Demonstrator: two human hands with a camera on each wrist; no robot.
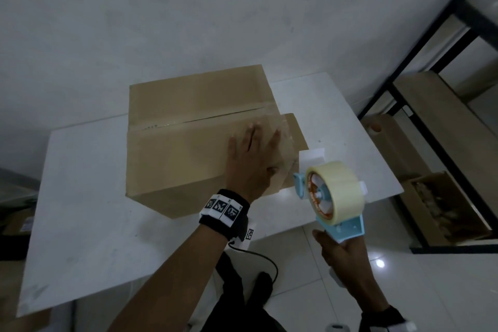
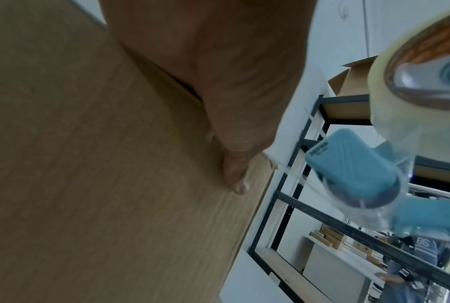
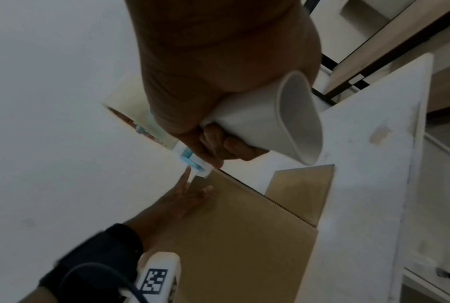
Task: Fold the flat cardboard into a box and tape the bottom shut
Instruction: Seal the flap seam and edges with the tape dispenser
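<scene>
A brown cardboard box [image 1: 183, 148] stands on the white table [image 1: 89, 224], its top flaps closed with clear tape along the seam [image 1: 204, 116]. My left hand [image 1: 253, 153] lies flat with straight fingers on the box's right part, pressing the tape end; the left wrist view shows the thumb [image 2: 234, 174] on the cardboard [image 2: 102, 164]. My right hand [image 1: 347, 256] grips the white handle [image 3: 278, 121] of a blue tape dispenser [image 1: 331, 194] with a pale tape roll, held just right of the box. A clear strip runs from the dispenser to the box.
A box flap [image 1: 296, 132] sticks out on the table at the right side. A black metal shelf rack [image 1: 431, 105] with wooden boards and cartons stands to the right. The table's near edge [image 1: 134, 288] is close to my body.
</scene>
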